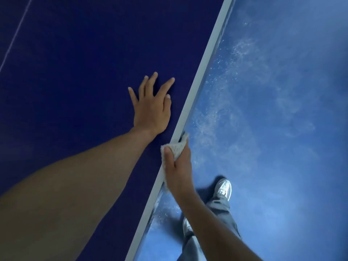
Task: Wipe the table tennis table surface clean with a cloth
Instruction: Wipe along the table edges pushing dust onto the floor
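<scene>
One cloth (177, 147) in right hand (178, 172) against table edge (201, 72); left hand (152, 110) flat.

Single head-worn view, tilted steeply downward, close above the tabletop (75, 72) edge; both hands and the floor (282, 110) below fall within frame.

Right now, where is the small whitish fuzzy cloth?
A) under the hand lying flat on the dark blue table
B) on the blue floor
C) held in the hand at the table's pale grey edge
C: the right hand grips the whitish fuzzy cloth against the pale grey edge of the dark blue table; the left hand lies flat, holding nothing.
</scene>
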